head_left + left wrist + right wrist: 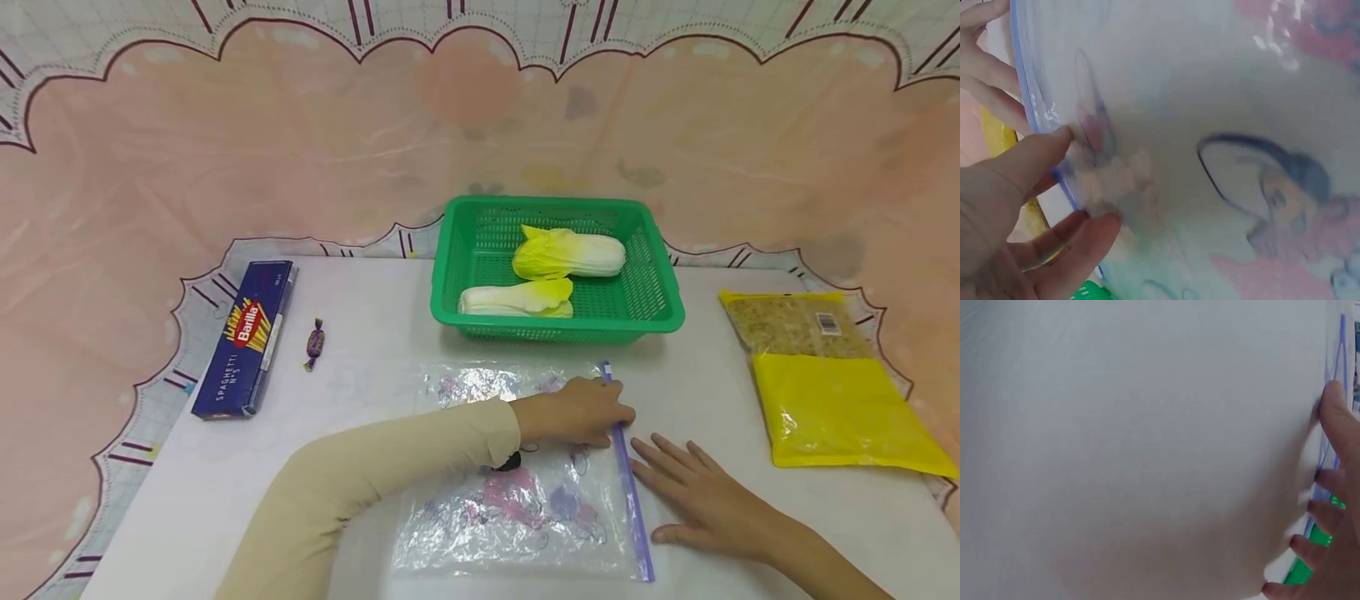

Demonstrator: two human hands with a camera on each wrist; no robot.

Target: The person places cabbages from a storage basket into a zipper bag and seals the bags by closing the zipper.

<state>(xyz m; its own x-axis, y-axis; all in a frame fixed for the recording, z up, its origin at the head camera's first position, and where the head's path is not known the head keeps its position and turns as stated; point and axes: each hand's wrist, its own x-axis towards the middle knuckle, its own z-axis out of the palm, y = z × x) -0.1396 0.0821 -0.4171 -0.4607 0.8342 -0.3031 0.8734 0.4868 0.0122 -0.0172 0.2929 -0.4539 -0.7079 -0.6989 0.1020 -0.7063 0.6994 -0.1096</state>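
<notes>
A clear zip bag (pixel 510 517) with pink and purple prints lies flat, its purple zip strip (pixel 636 517) along the right side. My left hand (pixel 573 410) reaches across the bag and grips its zip edge; in the left wrist view the thumb (pixel 1035 156) and bent fingers (pixel 1079 253) are at that edge. Just right of the strip, my right hand (pixel 701 504) rests on the table with fingers spread, holding nothing. In the right wrist view its fingertips (pixel 1319 515) touch the white surface near the purple strip.
Behind the bag stands a green basket (pixel 555 327) holding two Chinese cabbages (pixel 592 254). Left lie a blue spaghetti box (pixel 243 350) and a wrapped candy (pixel 315 344). A yellow packet (pixel 832 408) lies at the right edge of the white table (pixel 360 333).
</notes>
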